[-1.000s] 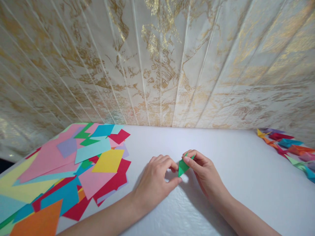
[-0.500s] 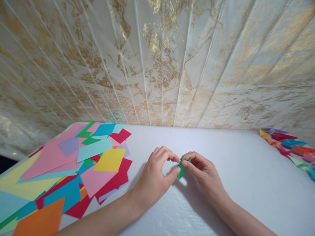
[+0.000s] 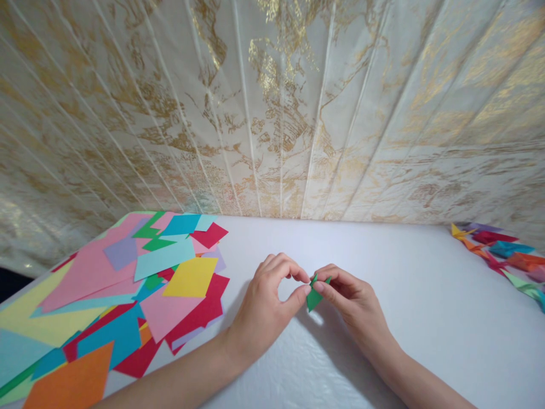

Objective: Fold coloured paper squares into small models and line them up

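A small folded green paper piece (image 3: 314,296) is held just above the white table (image 3: 404,295), near its middle. My left hand (image 3: 266,307) pinches its left edge between thumb and forefinger, the other fingers curled. My right hand (image 3: 351,298) pinches its right side with fingertips pressed together. Both wrists rest low over the table, and most of the paper is hidden between the fingers.
A spread of loose coloured paper squares (image 3: 128,289) covers the table's left part. A row of folded coloured paper pieces (image 3: 502,255) lies at the far right edge. A gold-patterned panelled wall (image 3: 272,113) rises right behind the table.
My left hand has lifted off the table and closed onto the green paper's left edge. The paper has turned a little and shows less between the fingers.
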{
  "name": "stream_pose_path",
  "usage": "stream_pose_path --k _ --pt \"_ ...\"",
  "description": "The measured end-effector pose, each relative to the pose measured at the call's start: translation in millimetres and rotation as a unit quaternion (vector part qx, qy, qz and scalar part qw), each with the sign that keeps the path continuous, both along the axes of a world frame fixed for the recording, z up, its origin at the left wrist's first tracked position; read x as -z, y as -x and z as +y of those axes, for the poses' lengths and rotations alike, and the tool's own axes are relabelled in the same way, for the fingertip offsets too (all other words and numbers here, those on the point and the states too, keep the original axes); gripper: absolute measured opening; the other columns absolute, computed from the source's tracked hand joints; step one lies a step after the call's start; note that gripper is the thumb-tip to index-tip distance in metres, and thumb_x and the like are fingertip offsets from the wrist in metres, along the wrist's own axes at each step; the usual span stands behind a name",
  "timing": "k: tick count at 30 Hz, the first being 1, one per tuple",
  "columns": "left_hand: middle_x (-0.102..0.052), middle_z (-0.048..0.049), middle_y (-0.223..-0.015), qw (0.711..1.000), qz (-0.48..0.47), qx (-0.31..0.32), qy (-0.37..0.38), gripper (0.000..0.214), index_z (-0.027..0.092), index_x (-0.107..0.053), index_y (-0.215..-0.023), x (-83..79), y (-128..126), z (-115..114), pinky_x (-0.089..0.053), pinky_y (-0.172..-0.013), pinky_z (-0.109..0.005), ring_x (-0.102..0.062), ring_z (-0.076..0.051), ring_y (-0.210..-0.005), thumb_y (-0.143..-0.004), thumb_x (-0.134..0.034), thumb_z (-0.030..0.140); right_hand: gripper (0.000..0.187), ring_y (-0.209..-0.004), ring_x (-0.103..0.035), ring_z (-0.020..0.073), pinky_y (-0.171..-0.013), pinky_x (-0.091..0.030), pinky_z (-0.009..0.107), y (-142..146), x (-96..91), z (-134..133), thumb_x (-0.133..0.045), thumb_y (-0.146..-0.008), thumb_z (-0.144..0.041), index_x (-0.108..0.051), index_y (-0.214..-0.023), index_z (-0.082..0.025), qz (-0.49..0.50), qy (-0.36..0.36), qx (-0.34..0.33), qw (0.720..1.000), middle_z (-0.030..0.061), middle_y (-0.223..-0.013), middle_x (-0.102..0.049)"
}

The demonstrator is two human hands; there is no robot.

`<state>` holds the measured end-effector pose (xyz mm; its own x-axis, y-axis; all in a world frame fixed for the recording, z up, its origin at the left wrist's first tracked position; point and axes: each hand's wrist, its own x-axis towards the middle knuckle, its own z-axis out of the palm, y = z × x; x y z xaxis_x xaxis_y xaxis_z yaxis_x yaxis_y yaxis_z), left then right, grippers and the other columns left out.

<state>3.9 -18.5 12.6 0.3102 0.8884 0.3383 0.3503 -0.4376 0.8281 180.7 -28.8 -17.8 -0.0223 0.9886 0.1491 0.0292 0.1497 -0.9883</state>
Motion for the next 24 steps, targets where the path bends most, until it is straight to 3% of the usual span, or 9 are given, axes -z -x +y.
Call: stream_pose_path --k 6,10,13,17,21,24 --pt "-0.064 0.0007 -0.087 1.000 0.004 0.003 -0.005 0.010 0.023 -0.063 -0.084 0.2 -1.0 -2.2 -0.042 -0.085 -0.033 -0.057 -0.020 -0.091 -0.086 -0.066 0.013 0.019 -0.073 -0.057 0.0184 -0.069 -0.044 0.030 -0.6 -1.0 -1.6 -0.074 -0.081 -0.039 -0.070 -0.072 -0.022 -0.032 -0.022 0.000 0.999 0.0008 -0.075 -0.064" --pt "-0.064 0.0020 -0.086 1.000 0.003 0.004 -0.006 0.011 0.022 -0.062 -0.081 0.4 -1.4 -2.5 -0.041 -0.085 -0.032 -0.057 -0.019 -0.090 -0.087 -0.069 0.015 0.016 -0.072 -0.060 0.0190 -0.068 -0.046 0.030 -2.3 -1.6 -3.0 -0.071 -0.086 -0.035 -0.069 -0.076 -0.023 -0.087 -0.080 -0.002 0.993 0.0014 -0.076 -0.065" --pt "-0.065 0.0025 -0.083 1.000 0.014 -0.004 0.002 0.017 0.021 -0.060 -0.076 0.7 -1.6 -1.1 -0.040 -0.083 -0.032 -0.057 -0.019 -0.087 -0.086 -0.073 0.021 0.011 -0.073 -0.062 0.0190 -0.068 -0.047 0.030 -3.7 -3.8 -2.5 -0.066 -0.091 -0.027 -0.069 -0.081 -0.024 -0.160 -0.163 -0.020 0.973 0.0023 -0.078 -0.067" --pt "-0.065 0.0030 -0.077 0.998 0.052 -0.027 0.011 0.023 0.021 -0.057 -0.069 1.9 -1.2 0.7 -0.038 -0.081 -0.033 -0.057 -0.019 -0.082 -0.086 -0.072 0.023 0.015 -0.073 -0.063 0.0196 -0.065 -0.049 0.030 -6.9 -6.5 -0.1 -0.060 -0.093 -0.018 -0.069 -0.084 -0.025 -0.271 -0.257 -0.037 0.927 0.0043 -0.080 -0.069" --pt "-0.064 0.0024 -0.076 0.998 0.044 -0.035 0.031 0.018 0.022 -0.060 -0.069 1.5 -0.8 -0.1 -0.038 -0.080 -0.033 -0.056 -0.020 -0.082 -0.086 -0.065 0.019 0.013 -0.073 -0.062 0.0194 -0.065 -0.050 0.030 -8.3 -7.9 0.8 -0.060 -0.095 -0.019 -0.070 -0.090 -0.025 -0.305 -0.289 -0.029 0.907 0.0047 -0.081 -0.069" --pt "-0.062 0.0016 -0.076 0.993 -0.018 -0.021 0.114 0.014 0.021 -0.062 -0.069 0.2 -1.2 0.1 -0.037 -0.079 -0.032 -0.055 -0.020 -0.082 -0.083 -0.062 0.022 0.013 -0.072 -0.062 0.0190 -0.064 -0.050 0.030 -7.0 -8.4 -0.2 -0.060 -0.095 -0.018 -0.070 -0.091 -0.025 -0.304 -0.293 -0.023 0.906 0.0043 -0.081 -0.069"
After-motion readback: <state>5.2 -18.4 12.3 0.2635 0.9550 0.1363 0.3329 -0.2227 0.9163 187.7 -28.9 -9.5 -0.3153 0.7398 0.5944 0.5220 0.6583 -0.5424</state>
